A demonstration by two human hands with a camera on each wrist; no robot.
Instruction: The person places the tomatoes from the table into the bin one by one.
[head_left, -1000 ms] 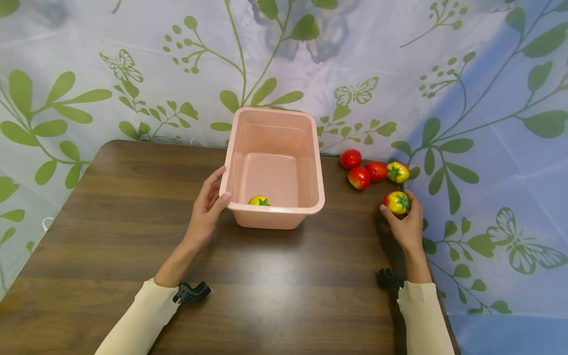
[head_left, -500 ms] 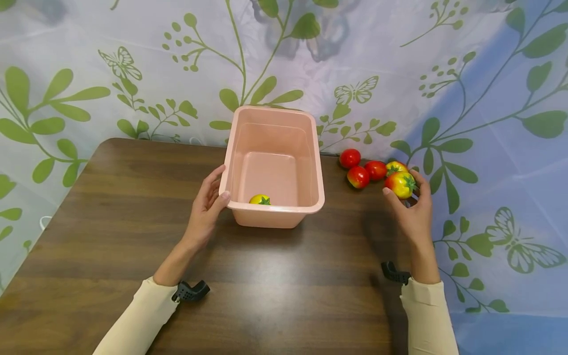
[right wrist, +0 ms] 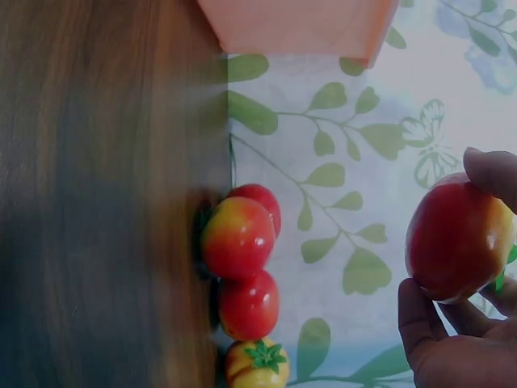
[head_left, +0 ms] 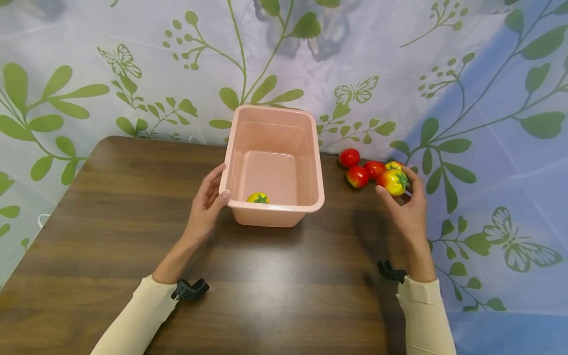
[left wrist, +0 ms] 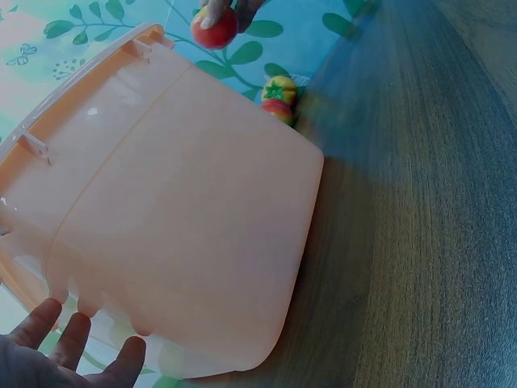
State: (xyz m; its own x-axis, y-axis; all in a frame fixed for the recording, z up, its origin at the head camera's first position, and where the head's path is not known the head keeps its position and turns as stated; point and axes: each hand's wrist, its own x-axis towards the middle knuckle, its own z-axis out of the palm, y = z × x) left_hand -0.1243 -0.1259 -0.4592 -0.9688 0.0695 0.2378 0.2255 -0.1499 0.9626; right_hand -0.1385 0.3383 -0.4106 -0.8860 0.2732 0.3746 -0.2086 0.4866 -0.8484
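Note:
A pink plastic bin (head_left: 277,217) stands near the back edge of the table, with one yellow tomato (head_left: 258,198) inside. My left hand (head_left: 205,209) holds the bin at its left front corner, the thumb over the rim and the fingers against the outer wall (left wrist: 186,202). To the right, my right hand (head_left: 409,212) pinches a red-and-yellow tomato (right wrist: 456,238) with a green leafy top, raised above the table. Just behind it lie three red tomatoes (head_left: 357,176) and a yellow one (head_left: 393,165), partly hidden by the held one.
The brown wooden table (head_left: 266,286) meets a cloth backdrop (head_left: 177,74) printed with green leaves and butterflies at the back. Another stretch of the cloth (head_left: 488,172) runs along the right side. A dark band with a bracket (head_left: 191,289) sits on each wrist.
My right hand has lifted the red-and-yellow tomato off the table, moved it back, and then shifted it slightly left. The left hand and the bin have hardly moved.

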